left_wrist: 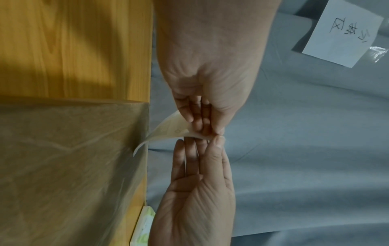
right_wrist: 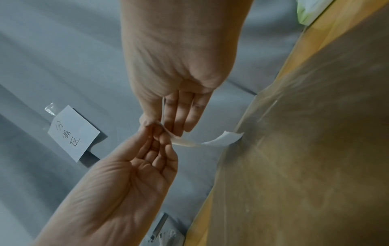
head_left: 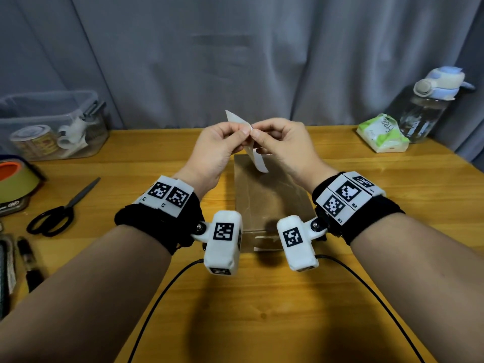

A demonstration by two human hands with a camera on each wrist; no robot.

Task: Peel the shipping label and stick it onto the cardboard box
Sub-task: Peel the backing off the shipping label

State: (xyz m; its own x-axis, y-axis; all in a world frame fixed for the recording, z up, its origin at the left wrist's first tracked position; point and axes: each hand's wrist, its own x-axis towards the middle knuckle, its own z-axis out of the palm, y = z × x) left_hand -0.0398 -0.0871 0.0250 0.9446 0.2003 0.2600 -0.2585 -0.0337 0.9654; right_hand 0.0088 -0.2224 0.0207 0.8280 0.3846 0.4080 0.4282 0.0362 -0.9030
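On the worktop [head_left: 366, 231], largest first: box [head_left: 269, 203], brown, lying flat at centre, top face taped over. Clear bin [head_left: 52, 121], far left, holding tape rolls. Bottle [head_left: 429, 106], far right; what is in it cannot be told. Left hand [head_left: 217, 150] and right hand [head_left: 282, 145], raised above the box's far end, both pinching the label [head_left: 258, 159] at its top, fingertips touching. Step, judged: peeling, layers just being parted. Next move calls for drawing the backing away without the sticky face folding, then lowering the label onto the box.
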